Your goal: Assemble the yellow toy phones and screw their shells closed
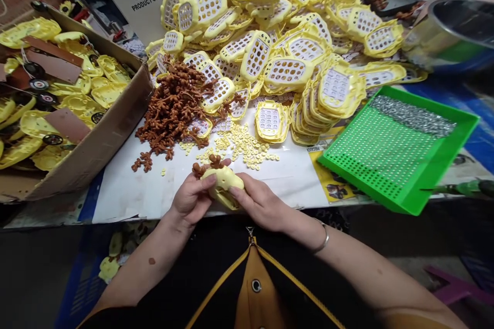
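Note:
Between my hands, just above the table's front edge, is a pale yellow plastic shell [224,181] with a brown antler-shaped piece [216,160] sticking up from its far side. My left hand [192,196] is closed on the shell's left end, thumb on top. My right hand [259,199] grips the other end, its thumb pressed on the near face. Beyond them lie small yellow rings [247,146] and a heap of brown antler-shaped pieces [173,105]. A short stack of yellow frames with white grids [270,122] stands close behind the rings.
A large pile of yellow frames [254,51] covers the back. At left stands a cardboard box [111,123] of yellow shells and wheeled parts. A green perforated tray [409,190] with small metal pieces [412,115] sits right, near a power screwdriver [463,187] and a metal container [455,36].

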A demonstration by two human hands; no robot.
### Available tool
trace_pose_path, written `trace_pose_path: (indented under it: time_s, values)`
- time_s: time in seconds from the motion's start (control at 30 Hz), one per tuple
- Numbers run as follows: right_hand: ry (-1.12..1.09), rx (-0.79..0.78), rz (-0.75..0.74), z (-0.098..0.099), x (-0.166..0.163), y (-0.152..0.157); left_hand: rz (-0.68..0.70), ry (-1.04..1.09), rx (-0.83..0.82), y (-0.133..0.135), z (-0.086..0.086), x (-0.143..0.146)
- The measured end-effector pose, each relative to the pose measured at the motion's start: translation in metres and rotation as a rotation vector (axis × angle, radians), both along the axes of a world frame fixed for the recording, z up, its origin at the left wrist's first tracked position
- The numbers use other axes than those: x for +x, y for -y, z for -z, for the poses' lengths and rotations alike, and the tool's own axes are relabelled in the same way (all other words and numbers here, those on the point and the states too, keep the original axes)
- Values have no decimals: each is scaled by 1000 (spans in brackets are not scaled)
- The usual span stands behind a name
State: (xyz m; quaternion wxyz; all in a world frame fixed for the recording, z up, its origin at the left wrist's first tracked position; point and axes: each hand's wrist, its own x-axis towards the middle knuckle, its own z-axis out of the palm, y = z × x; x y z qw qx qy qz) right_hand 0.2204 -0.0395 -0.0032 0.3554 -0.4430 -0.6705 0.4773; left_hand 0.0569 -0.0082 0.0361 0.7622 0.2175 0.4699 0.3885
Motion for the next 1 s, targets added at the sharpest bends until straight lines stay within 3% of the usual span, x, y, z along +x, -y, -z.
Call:
trace_pose_path:
  time_s: [0.2, 0.4, 0.5, 0.63, 0.77, 0.83, 1.0]
  values:
    - [119, 292, 141, 9, -2, 2, 21, -84, 70, -1, -2, 5]
    - [-75, 214, 140, 14, 6, -4, 15, -156, 274, 5, 3, 7]
    - [-189, 179, 165, 18, 11, -4, 77, -390, 463, 8, 3, 0]
    - [-256, 333, 326, 10, 21, -4, 362, -827, 840, 12, -13, -10]
    - [-52, 510, 136, -7, 26, -6, 691, -1134, 1105, 17, -26, -5]
    - [-12, 506, 126, -9, 23, -6, 726, -1255, 1149, 19, -24, 3]
    - [-24, 517, 329, 5, 14, -3, 661, -1436, 1200, 17, -11, 20]
